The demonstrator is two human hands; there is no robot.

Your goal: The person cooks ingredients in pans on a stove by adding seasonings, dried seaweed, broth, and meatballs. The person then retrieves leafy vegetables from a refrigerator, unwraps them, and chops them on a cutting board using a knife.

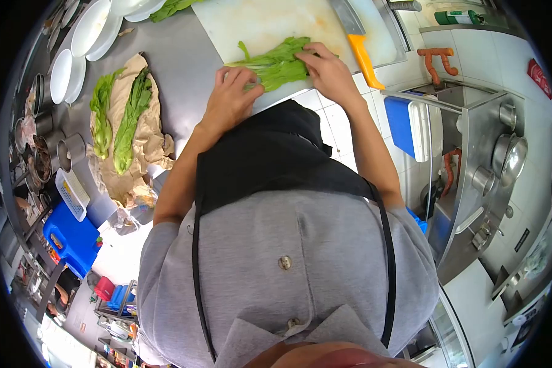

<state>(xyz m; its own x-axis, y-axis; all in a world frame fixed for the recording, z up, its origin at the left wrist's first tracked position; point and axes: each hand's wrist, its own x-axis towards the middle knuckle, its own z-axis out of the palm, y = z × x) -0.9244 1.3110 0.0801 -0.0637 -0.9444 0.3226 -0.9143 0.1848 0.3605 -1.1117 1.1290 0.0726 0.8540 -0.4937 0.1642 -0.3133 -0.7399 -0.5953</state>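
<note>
A bunch of green romaine lettuce leaves (281,64) lies flat across the near edge of a white cutting board (245,24). My left hand (234,92) is at the left end of the leaves, its fingers curled on them. At the right end, my right hand (329,72) pinches the leaf tips between thumb and fingers. A knife (363,58) with an orange handle rests on the board to the right of my right hand, its handle sticking out past the edge.
Two more lettuce heads (129,122) lie on crumpled brown paper (153,132) on the steel counter (184,73) at left. White bowls (67,76) stand beyond. A steel sink unit (472,141) with pots is at right, near a blue and white container (414,126).
</note>
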